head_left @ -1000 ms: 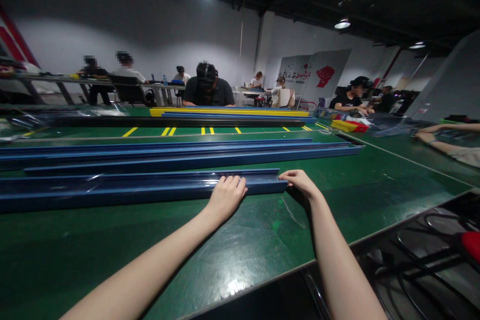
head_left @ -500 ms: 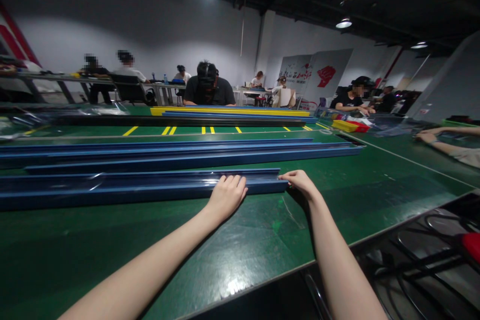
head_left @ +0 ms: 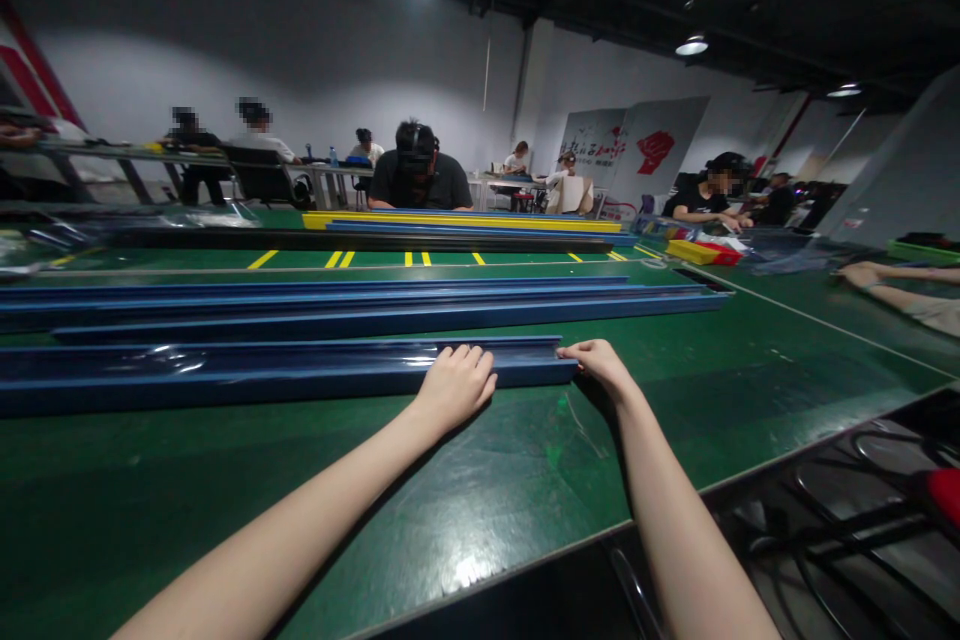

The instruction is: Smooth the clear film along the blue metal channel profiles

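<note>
A long blue channel (head_left: 285, 382), open at the top like a trough, lies across the green table (head_left: 450, 510) in front of me. Its inside is glossy, with bright reflections. My left hand (head_left: 457, 385) is curled over its near wall, fingertips reaching inside, close to the right end. At that end, my right hand (head_left: 596, 360) is closed in a pinch at the channel's tip. Whether a small piece sits between those right fingertips is hidden. Just behind lie more blue channels (head_left: 390, 315), parallel to the first.
Farther back are a black bar (head_left: 360, 241) and a yellow channel (head_left: 465, 221). A yellow and red tray (head_left: 701, 252) stands back right. Across the table sits a person (head_left: 420, 175); another person's hands (head_left: 862, 275) rest at the right. Black metal stools (head_left: 840, 520) stand below the near edge.
Both hands keep almost the same place at the channel's right end. Reflections inside the channel have shifted slightly, and the view has moved a little.
</note>
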Action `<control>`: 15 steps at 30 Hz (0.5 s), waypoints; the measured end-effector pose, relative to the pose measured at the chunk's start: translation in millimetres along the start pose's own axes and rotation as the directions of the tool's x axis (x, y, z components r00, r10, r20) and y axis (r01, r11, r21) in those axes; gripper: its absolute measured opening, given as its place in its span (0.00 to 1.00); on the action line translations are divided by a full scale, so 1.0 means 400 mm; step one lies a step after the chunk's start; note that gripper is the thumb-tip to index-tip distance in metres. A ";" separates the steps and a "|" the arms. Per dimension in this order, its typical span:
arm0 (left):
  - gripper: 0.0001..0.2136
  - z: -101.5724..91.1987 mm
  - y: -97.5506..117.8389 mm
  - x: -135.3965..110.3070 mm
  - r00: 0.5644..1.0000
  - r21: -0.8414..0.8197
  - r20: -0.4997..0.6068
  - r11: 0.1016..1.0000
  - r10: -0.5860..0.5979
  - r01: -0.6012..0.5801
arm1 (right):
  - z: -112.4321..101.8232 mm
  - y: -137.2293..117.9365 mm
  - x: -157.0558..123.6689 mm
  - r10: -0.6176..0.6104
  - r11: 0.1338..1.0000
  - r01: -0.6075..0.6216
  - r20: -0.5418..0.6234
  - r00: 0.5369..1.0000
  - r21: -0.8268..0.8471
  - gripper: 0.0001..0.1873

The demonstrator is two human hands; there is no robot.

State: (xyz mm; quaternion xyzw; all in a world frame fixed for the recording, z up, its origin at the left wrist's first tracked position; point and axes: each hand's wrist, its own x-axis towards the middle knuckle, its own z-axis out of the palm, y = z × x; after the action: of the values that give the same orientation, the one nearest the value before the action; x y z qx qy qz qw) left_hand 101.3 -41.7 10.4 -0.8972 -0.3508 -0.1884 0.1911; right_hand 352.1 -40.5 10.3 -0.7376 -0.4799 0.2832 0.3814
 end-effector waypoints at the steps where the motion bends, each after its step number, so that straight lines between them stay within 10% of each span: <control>1: 0.10 -0.002 -0.002 0.002 1.000 -0.003 0.009 1.000 -0.001 0.001 | 0.000 0.001 0.001 -0.001 1.000 0.001 -0.002 1.000 0.002 0.11; 15: 0.09 -0.007 0.002 0.003 0.999 -0.040 0.038 0.998 -0.038 0.040 | -0.001 0.006 0.006 -0.001 1.000 0.001 0.012 1.000 -0.004 0.09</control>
State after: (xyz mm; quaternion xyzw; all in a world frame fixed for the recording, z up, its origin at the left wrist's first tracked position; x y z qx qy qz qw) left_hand 102.1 -42.9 13.3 -0.8972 -0.3679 -0.1823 0.1625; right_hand 354.3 -39.0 8.3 -0.7363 -0.4831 0.2867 0.3772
